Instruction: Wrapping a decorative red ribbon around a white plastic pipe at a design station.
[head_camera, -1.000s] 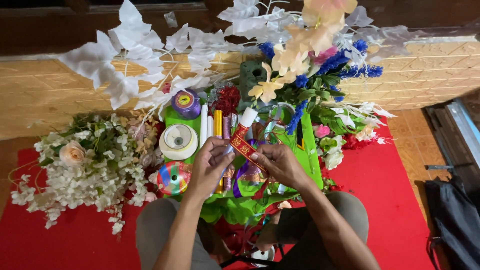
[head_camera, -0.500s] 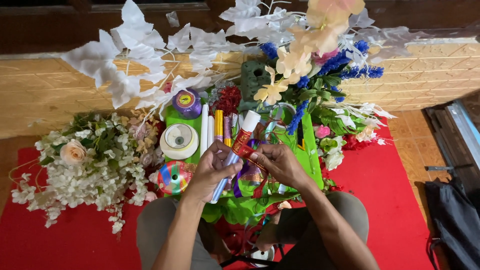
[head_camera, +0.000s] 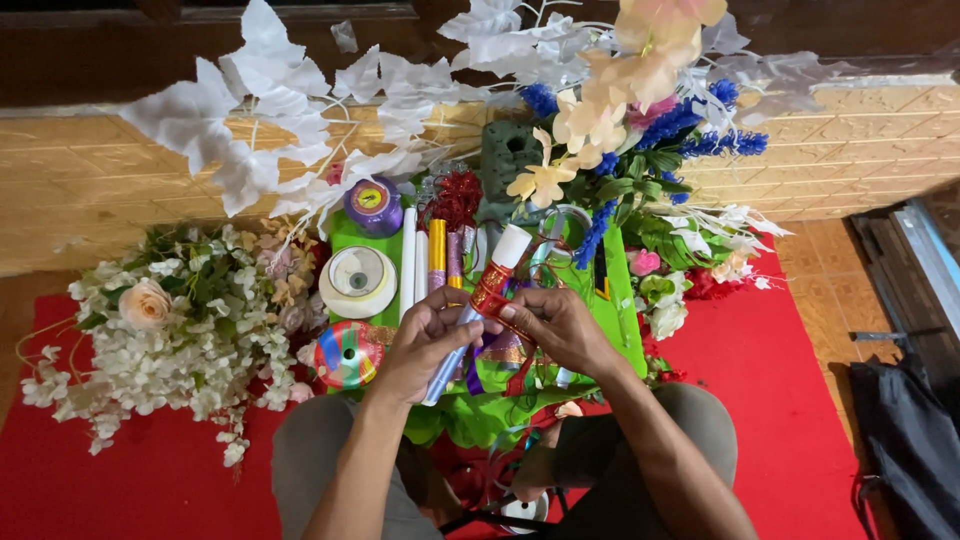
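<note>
In the head view, above a green tray (head_camera: 625, 330) set on a red cloth (head_camera: 790, 400), a white tube (head_camera: 478, 305) is being held slantwise between both hands. The left hand (head_camera: 425, 340) is being closed around its lower, bluish part, fingers curled tight on it, while the right hand (head_camera: 555, 325) is being pinched, thumb and forefinger together, on a red patterned ribbon (head_camera: 490, 290) that is being laid against the tube's middle (its far end cannot be followed). The step in hand is judged to be the wrapping of ribbon round the tube. For the next move, the ribbon would need to be kept taut and the tube turned in the left hand's grip so that the band lies flat.

Around the hands, spools of ribbon are being kept on the tray: a white one (head_camera: 357, 280), a purple one (head_camera: 373, 205) and a multicoloured one (head_camera: 348, 353). A bunch of white artificial flowers (head_camera: 170, 330) is lying to the left, and white leaves (head_camera: 250, 140) with blue sprigs (head_camera: 700, 125) are hanging above.
</note>
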